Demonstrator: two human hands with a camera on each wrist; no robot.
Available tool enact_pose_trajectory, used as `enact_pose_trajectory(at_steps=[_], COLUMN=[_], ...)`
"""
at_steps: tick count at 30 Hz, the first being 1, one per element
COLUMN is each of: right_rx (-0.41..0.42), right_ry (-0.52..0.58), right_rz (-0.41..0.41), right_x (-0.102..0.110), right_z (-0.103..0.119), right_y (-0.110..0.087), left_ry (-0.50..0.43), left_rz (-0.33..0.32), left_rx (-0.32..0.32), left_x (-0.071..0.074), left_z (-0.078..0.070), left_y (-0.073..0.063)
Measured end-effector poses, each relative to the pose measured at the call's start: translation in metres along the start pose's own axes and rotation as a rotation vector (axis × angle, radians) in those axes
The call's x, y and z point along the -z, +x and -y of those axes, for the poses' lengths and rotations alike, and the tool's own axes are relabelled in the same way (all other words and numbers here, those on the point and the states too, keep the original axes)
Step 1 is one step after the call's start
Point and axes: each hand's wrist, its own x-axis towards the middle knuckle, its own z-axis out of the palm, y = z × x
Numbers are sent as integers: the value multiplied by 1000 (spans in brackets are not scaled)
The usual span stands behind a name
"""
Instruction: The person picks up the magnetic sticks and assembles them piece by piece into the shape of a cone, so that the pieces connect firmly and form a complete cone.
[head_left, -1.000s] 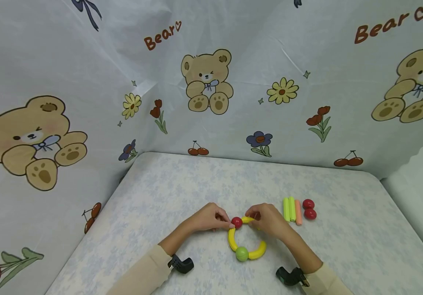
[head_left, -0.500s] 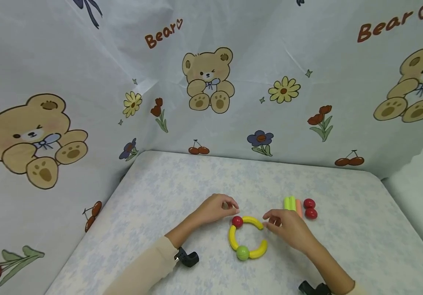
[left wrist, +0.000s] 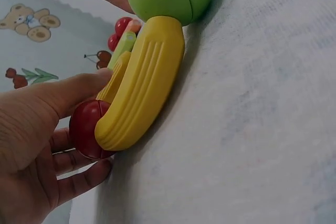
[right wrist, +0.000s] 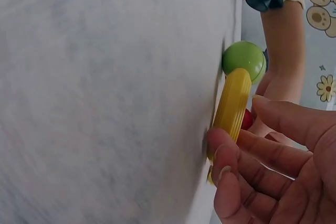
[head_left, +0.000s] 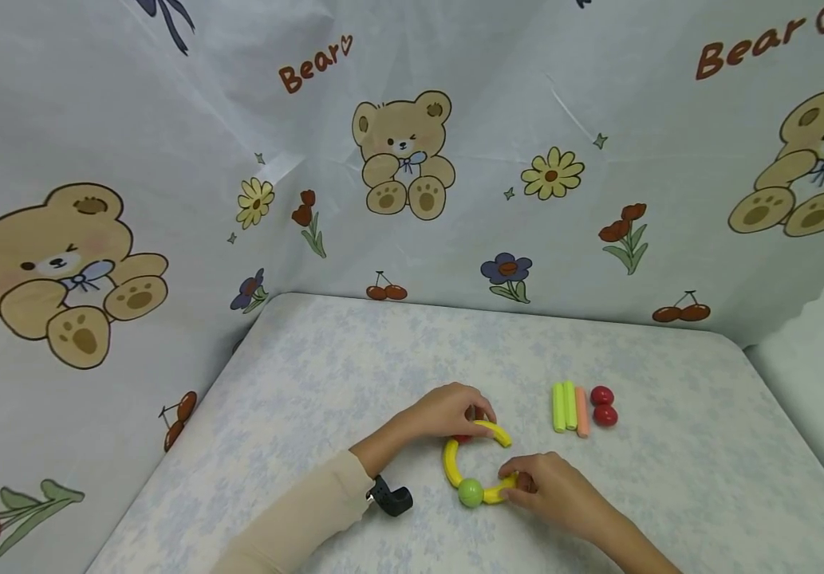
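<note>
On the table, curved yellow magnetic rods and two balls form a ring with a gap on its right side. My left hand (head_left: 451,410) pinches the upper curved rod (head_left: 499,434) near the red ball (left wrist: 86,129), which the hand mostly hides in the head view. The left curved rod (head_left: 451,464) runs from the red ball down to the green ball (head_left: 471,493). At the lower right my right hand (head_left: 555,493) pinches the free end of the lower curved rod (right wrist: 233,100), whose other end meets the green ball.
Right of the ring lie two yellow-green straight rods (head_left: 564,406), an orange straight rod (head_left: 582,413) and two red balls (head_left: 605,415). A bear-print cloth (head_left: 412,247) hangs behind the table (head_left: 354,359).
My right hand has let go of the upper curved rod and moved down to the lower one. My left hand has left the ring's left side and gone right to the upper rod.
</note>
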Motion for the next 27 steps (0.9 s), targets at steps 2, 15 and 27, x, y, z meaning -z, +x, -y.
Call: enact_pose_trajectory(at_steps=[2,15,27], right_rx=[1,-102,-72], right_ry=[2,-111,-147], right_rz=[1,-63,-90], right_x=[-2,-2,1], right_z=[1,4,5], right_y=[-1,3,9], left_ry=[-6,-157,-199], left_rz=[-5,-101,-155], left_rx=[-10,193,235], left_x=[-1,7,3], left_z=[1,10,16], left_y=[2,-26,-55])
